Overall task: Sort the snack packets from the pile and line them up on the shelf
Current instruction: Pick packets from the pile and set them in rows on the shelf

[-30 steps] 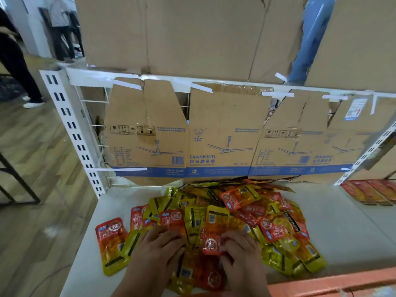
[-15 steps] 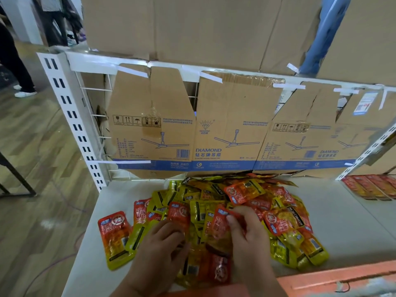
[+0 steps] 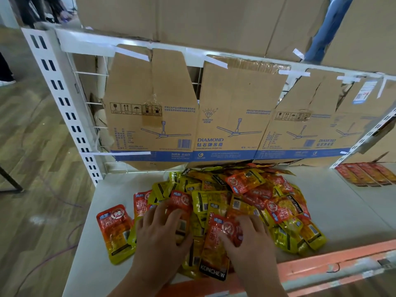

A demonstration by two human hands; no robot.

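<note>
just behind the pile [image 3: 235, 200], taped cardboard [image 3: 235, 99]; far right, red packets [image 3: 366, 173]

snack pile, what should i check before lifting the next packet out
1. Target chosen: ok, the right hand rests on a red packet atop the pile.
2. Grip on it: not ok, fingers lie flat, nothing pinched.
3. Other hand free: ok, the left hand presses flat on the pile, holding nothing.
4. Room on the shelf: ok, bare surface right of the pile.
5. Row to match: ok, a lined-up row of red packets lies at far right.
6. Packet loose underneath: cannot tell.
</note>
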